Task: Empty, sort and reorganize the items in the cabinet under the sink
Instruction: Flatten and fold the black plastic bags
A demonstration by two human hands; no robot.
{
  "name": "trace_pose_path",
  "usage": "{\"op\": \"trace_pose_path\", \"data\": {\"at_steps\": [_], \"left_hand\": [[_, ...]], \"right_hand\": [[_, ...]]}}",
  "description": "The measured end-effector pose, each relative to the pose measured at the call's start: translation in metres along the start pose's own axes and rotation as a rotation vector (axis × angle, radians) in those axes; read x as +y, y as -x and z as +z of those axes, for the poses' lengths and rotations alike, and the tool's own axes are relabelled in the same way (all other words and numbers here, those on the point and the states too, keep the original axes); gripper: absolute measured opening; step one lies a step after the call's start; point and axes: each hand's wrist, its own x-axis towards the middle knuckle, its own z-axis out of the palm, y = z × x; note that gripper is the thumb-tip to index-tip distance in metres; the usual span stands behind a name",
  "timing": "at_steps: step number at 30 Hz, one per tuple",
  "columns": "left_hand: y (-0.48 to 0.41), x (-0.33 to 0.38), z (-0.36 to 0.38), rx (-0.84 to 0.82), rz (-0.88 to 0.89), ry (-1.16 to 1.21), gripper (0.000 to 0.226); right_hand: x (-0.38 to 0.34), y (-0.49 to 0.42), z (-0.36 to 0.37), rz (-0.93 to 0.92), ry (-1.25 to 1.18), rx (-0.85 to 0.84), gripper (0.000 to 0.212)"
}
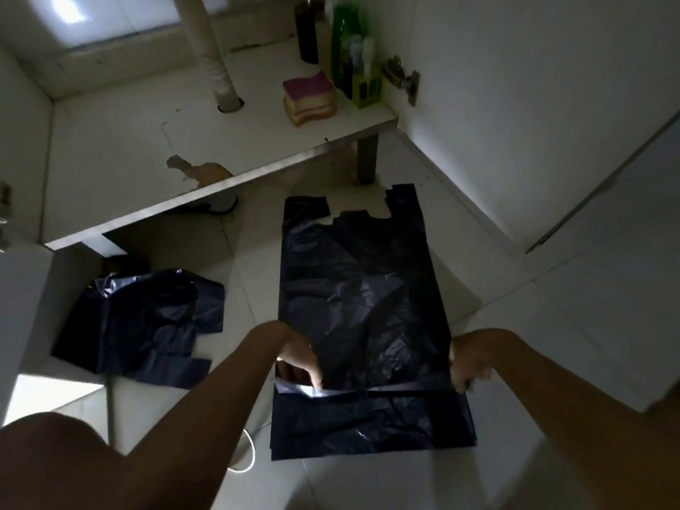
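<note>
The white cabinet base (121,149) under the sink is mostly emptied, with a stack of pink-and-yellow sponges (311,97) and a green plastic bottle (344,42) at its right side. In front of it, a large black plastic carrier bag (360,288) lies flat on the tiled floor (552,325), beside a crumpled heap of black bags (140,318). The step looks like folding. The left hand (300,358) pinches the near fold with its fingers, and the right hand (469,362) grips the bag's right edge. Next, the fold likely needs pressing flat with the edges aligned.

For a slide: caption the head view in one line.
Left hand and right hand hold a fold in a black plastic bag on the tile floor, before the cabinet with stacked sponges.
</note>
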Motion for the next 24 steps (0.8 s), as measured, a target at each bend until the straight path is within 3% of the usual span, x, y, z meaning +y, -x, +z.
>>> {"op": "trace_pose_path", "data": {"at_steps": [2,4,6,8,10,13,15,24], "left_hand": [[-0.004,0.0,0.0,-0.046,0.042,0.022,0.048],[-0.013,-0.005,-0.007,0.059,0.108,0.045,0.041],[-0.032,-0.013,-0.015,0.367,0.167,0.049,0.036],[-0.053,-0.018,-0.016,0.644,0.184,0.067,0.047],[-0.069,-0.018,-0.012,0.727,0.154,0.029,0.07],[-0.091,-0.022,0.006,0.637,0.065,-0.088,0.088],[-0.099,-0.028,0.02,0.618,0.032,-0.146,0.087],[-0.111,-0.031,0.012,0.897,0.067,-0.087,0.078]], "right_hand": [[-0.004,-0.003,-0.001,0.036,0.054,-0.14,0.034],[-0.009,-0.002,-0.011,-0.011,-0.005,-0.086,0.036],[-0.013,-0.006,-0.02,-0.144,-0.089,0.234,0.035],[-0.021,-0.013,-0.021,-0.255,-0.114,0.612,0.036],[-0.032,-0.023,-0.012,-0.289,-0.101,0.813,0.047],[-0.044,-0.04,0.007,-0.216,0.038,0.706,0.074],[-0.045,-0.047,0.019,-0.167,0.075,0.683,0.073],[-0.05,-0.062,0.005,-0.22,0.006,0.941,0.06]]}}
